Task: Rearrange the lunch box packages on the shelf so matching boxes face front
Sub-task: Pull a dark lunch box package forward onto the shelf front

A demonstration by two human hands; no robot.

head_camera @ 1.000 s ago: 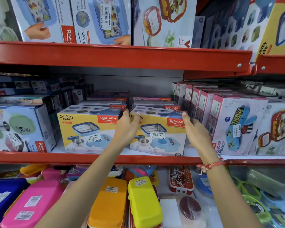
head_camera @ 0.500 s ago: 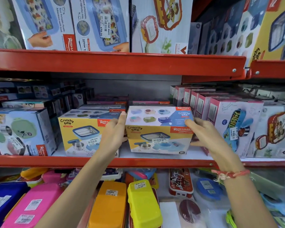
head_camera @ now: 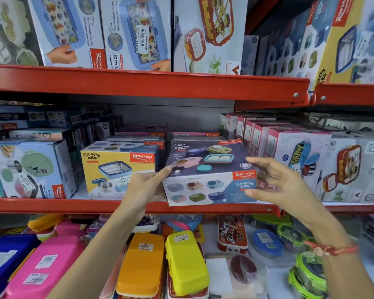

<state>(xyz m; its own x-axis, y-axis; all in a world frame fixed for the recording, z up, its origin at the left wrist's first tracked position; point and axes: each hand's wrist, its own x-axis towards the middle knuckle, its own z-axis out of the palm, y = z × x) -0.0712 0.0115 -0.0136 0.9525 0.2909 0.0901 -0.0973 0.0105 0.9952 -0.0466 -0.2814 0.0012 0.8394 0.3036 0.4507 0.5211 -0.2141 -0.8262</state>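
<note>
A Crunchy Bite lunch box package [head_camera: 209,173] is held at the front of the middle red shelf [head_camera: 95,206], tipped so its dark top panel and white side panel face me. My left hand [head_camera: 145,186] grips its left end. My right hand [head_camera: 274,180] holds its right end with fingers spread along the side. A matching Crunchy Bite box [head_camera: 119,169] stands to the left with its yellow front facing out. More boxes of the same brand are stacked behind both.
A green lunch box package [head_camera: 28,169] stands at the left, pink-edged boxes [head_camera: 298,156] at the right. The upper shelf [head_camera: 147,83] hangs low overhead with large boxes. Below lie loose plastic lunch boxes, pink [head_camera: 43,262], orange [head_camera: 143,264] and yellow [head_camera: 186,262].
The right-hand Crunchy Bite box has been lifted and rolled forward between both hands. Its yellow front has turned down out of view, and its top and side panels now face out.
</note>
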